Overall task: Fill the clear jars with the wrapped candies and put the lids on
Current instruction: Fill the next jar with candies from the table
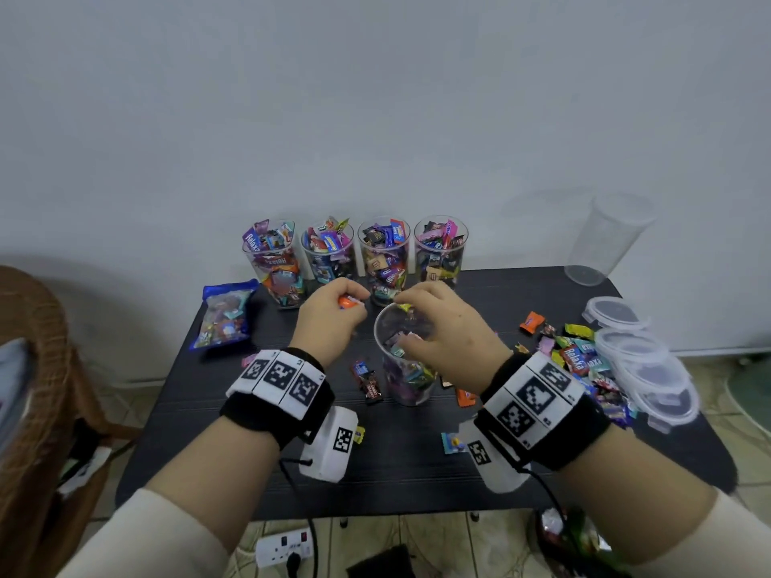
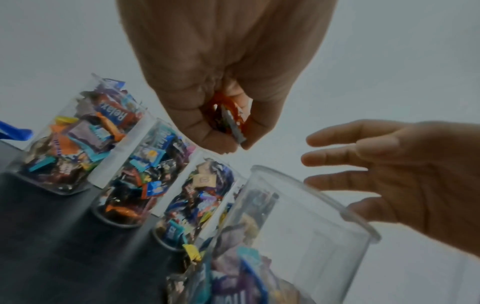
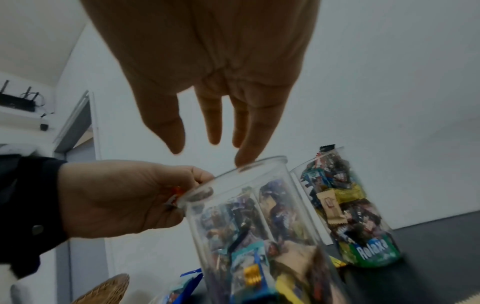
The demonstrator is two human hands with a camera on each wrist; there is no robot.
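Observation:
A clear jar (image 1: 406,369) (image 2: 298,226) (image 3: 246,216), partly filled with wrapped candies, stands mid-table. My left hand (image 1: 333,314) (image 2: 228,131) (image 3: 124,195) hovers just left of its rim, fingers curled round a few candies (image 2: 231,115), one of them orange. Over the jar's mouth my right hand (image 1: 438,323) (image 3: 215,131) (image 2: 389,170) has its fingers spread and straight, and holds nothing. Behind stand several full, lidless jars (image 1: 384,256). Loose candies (image 1: 580,360) lie in a pile at the right.
Clear lids (image 1: 651,369) are stacked at the table's right edge, and an empty jar (image 1: 605,239) stands at the back right corner. A blue candy bag (image 1: 225,314) lies at the left. A few single candies (image 1: 369,381) lie around the jar. A wicker chair (image 1: 33,369) stands left of the black table (image 1: 417,473).

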